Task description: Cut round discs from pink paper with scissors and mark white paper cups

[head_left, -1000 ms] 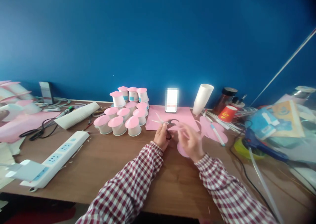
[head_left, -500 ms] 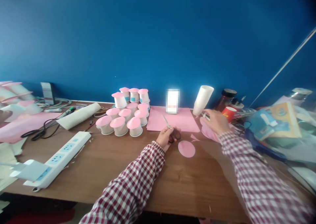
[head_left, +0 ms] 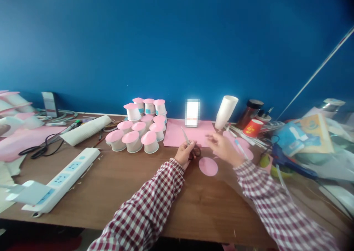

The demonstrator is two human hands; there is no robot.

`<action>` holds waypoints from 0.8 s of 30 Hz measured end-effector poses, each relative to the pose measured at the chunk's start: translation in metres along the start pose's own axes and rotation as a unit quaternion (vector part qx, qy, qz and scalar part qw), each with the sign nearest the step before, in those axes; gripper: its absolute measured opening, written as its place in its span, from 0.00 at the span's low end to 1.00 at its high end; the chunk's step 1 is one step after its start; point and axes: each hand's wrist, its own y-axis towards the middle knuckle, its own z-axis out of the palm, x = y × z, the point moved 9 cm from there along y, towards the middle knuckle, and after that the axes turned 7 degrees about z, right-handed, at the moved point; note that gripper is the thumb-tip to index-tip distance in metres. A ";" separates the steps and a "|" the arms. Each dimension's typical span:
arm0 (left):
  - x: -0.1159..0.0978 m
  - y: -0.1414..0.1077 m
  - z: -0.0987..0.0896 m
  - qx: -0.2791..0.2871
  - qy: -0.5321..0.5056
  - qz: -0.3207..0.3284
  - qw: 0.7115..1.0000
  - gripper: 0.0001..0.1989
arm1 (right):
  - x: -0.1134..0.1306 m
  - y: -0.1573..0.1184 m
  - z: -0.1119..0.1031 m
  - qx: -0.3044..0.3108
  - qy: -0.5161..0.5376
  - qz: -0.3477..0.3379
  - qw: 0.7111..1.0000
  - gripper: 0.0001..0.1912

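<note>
My left hand (head_left: 183,154) is closed round a pair of scissors (head_left: 195,152), blades pointing up and away. A pink paper circle (head_left: 208,166) lies on the table just right of the scissors. My right hand (head_left: 222,145) hovers with its fingers apart and nothing visible in them, near the right edge of a pink sheet (head_left: 199,133). Beyond its wrist, a white and blue pen (head_left: 241,148) rests on more pink cut paper (head_left: 247,153). Several white cups with pink paper tops (head_left: 132,141) stand left of the sheet.
A tall white cup stack (head_left: 227,110) stands behind my right hand, beside a red cup (head_left: 253,128) and a dark jar (head_left: 250,112). At left lie a power strip (head_left: 66,177) and another white cup stack (head_left: 85,130). A blue glue gun (head_left: 293,164) lies at right. Another person's hand (head_left: 4,128) shows far left.
My right hand has moved left from the pen and pink pieces toward the scissors, and the pen now lies on the pink paper. My left hand still holds the scissors.
</note>
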 end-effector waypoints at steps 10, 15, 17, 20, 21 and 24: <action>-0.006 -0.002 0.007 0.040 0.003 0.039 0.998 0.16 | 0.011 -0.033 0.058 0.019 0.069 -0.025 0.997 0.19; -0.008 -0.004 0.008 0.019 0.004 0.039 0.999 0.16 | 0.018 -0.044 0.060 -0.021 0.037 -0.043 0.998 0.25; -0.009 -0.005 0.008 0.012 0.010 0.042 0.999 0.17 | 0.020 -0.048 0.060 -0.031 0.019 -0.050 0.998 0.26; -0.009 -0.005 0.008 0.012 0.006 0.047 0.999 0.17 | 0.020 -0.050 0.061 -0.038 0.003 -0.059 0.998 0.29; -0.009 -0.006 0.009 0.014 0.000 0.046 0.999 0.17 | 0.019 -0.051 0.062 -0.034 0.001 -0.059 0.998 0.32; -0.009 -0.007 0.008 0.007 -0.027 0.046 0.999 0.19 | 0.012 -0.050 0.065 -0.029 0.000 -0.040 0.999 0.39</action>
